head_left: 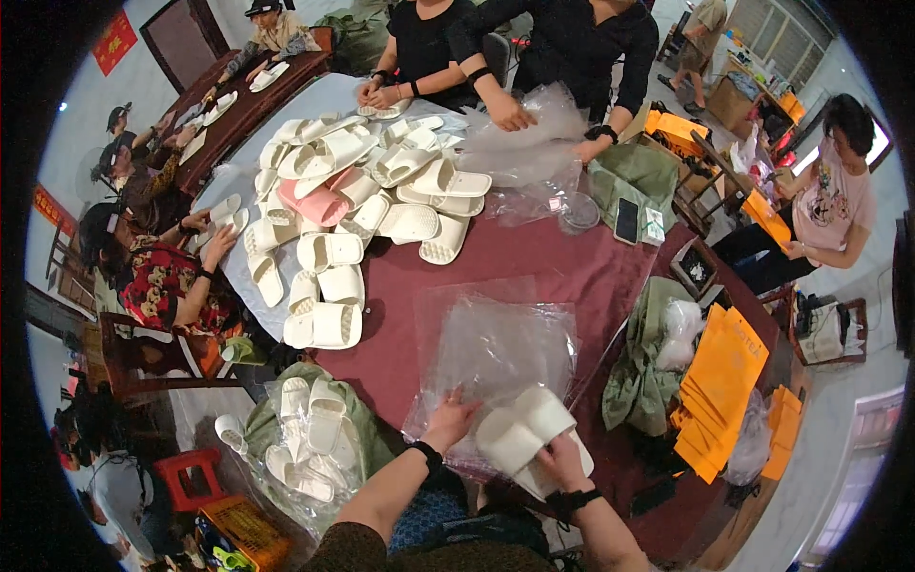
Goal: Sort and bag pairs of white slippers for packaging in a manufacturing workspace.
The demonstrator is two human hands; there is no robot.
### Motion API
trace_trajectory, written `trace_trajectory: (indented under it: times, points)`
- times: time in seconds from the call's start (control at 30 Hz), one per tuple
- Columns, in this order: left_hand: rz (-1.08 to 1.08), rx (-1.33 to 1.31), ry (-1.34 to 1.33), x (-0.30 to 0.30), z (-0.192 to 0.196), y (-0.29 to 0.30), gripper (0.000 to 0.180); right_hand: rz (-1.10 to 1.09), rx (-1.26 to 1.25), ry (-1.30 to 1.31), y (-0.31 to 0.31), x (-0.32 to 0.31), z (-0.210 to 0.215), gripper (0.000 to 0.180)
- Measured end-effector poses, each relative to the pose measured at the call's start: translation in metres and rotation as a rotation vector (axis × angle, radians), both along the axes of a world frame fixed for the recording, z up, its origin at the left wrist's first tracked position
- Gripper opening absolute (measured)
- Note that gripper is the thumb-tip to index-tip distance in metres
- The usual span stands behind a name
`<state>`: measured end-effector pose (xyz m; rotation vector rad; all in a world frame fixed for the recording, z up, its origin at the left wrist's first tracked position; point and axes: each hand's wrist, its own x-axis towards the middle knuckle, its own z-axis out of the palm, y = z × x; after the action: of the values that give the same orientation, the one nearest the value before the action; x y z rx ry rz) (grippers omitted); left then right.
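A pair of white slippers (526, 434) is in front of me at the near edge of the table, in my right hand (564, 464), which is closed around them from the near side. Just left of them my left hand (452, 421) pinches the edge of a transparent plastic bag (419, 416). Whether the slippers' toes are inside this bag is hard to make out. Beyond my hands lies a stack of flat transparent bags (500, 338) on the dark red tablecloth (410, 286).
A big pile of white slippers (329, 253) with a pink one (319, 203) covers the table's far left. Bagged slippers fill a green sack (367, 443) below left. Orange bags (721, 391) lie at right, near a phone (625, 220). Several co-workers surround the tables.
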<state>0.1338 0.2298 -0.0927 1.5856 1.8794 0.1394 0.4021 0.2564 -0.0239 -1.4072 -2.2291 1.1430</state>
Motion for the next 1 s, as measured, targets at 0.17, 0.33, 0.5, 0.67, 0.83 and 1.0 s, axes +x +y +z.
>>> trace_trajectory:
  times: [0.17,0.33,0.5,0.67,0.83,1.0]
  points:
    - [-0.046,0.044,-0.152,-0.009,-0.018,0.012,0.032,0.298,-0.128,-0.065,-0.030,0.000,0.007,0.043]
    - [-0.123,0.159,-0.255,0.009,0.014,0.023,0.030,-0.056,-0.062,-0.270,-0.027,0.000,-0.028,0.029]
    - [-0.171,0.541,-0.029,0.033,0.067,0.021,0.029,-0.031,-0.050,-0.179,-0.011,-0.026,0.003,0.031]
    - [-0.104,0.594,0.039,0.053,0.086,0.017,0.029,-0.067,0.036,-0.123,-0.014,-0.030,-0.035,0.030]
    - [-0.196,0.607,0.021,0.057,0.093,0.023,0.030,-0.220,0.015,-0.185,-0.001,-0.031,-0.025,0.032]
    - [-0.281,0.637,-0.176,0.060,0.101,0.021,0.032,-0.084,-0.026,-0.165,0.003,-0.049,-0.016,0.026]
